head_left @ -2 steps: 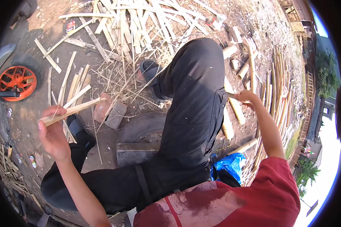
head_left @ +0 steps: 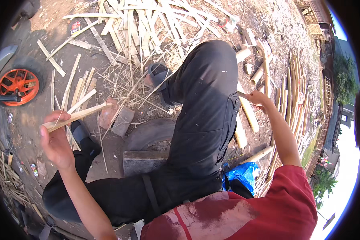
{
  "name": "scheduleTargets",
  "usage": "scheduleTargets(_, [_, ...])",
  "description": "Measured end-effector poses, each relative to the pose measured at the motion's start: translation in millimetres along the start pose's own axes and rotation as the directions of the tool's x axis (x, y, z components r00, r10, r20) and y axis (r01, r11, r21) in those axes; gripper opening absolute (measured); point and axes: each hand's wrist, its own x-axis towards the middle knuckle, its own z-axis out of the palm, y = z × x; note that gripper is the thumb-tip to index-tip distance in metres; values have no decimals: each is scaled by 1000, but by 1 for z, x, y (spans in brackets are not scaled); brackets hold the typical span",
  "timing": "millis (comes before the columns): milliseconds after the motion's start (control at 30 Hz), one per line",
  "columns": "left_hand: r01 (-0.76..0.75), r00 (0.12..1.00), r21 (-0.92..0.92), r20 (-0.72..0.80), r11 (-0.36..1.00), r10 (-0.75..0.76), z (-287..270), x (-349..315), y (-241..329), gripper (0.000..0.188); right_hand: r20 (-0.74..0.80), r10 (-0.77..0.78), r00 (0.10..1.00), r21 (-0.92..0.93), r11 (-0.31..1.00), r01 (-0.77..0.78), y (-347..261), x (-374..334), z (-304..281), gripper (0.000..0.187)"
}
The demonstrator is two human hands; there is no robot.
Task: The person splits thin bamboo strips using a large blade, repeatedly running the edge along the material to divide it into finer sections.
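Observation:
My left hand point(head_left: 56, 141) is closed around one end of a pale split bamboo strip point(head_left: 84, 114), which points right and slightly away from me. The strip's far end is over a reddish brick point(head_left: 107, 117). At the outer side of my raised knee, my right hand point(head_left: 258, 99) is closed on a thin, knife-like tool point(head_left: 241, 95). Most of that tool is hidden behind my trouser leg, so its exact kind does not show. Fine bamboo shavings point(head_left: 126, 82) lie tangled on the ground between my feet.
A heap of split bamboo strips point(head_left: 136, 26) lies ahead. Long bamboo poles point(head_left: 298, 90) and short cut pieces point(head_left: 250, 114) are on the right, by a blue plastic bag point(head_left: 244, 175). A tyre point(head_left: 150, 130) and block sit before me; an orange wheel point(head_left: 18, 87) stands left.
My right hand has shifted slightly left, closer to my knee. The left hand and its bamboo strip stay nearly still.

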Motion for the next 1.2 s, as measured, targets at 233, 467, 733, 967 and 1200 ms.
scheduleTargets(233, [-38, 998, 214, 65, 976, 25, 5, 1, 7, 51, 169, 177, 970, -98, 982, -162, 20, 11, 53, 41])
scheduleTargets(467, [-46, 999, 225, -11, 973, 50, 14, -1, 18, 48, 552, 418, 722, -394, 893, -216, 98, -10, 80, 28])
scheduleTargets(733, [-234, 967, -37, -112, 971, 229, -19, -10, 7, 27, -312, -57, 948, 15, 998, 65, -37, -125, -81, 67])
scheduleTargets(967, [-361, 873, -129, -396, 923, 286, -9, -32, 23, 21, -807, -269, 525, 324, 541, 776, -210, -274, -90, 46])
scheduleTargets(1200, [-324, 811, 94, -485, 941, 327, -6, -17, 3, 26, 20, -872, 490, 764, 329, 555, -366, -264, 139, 28])
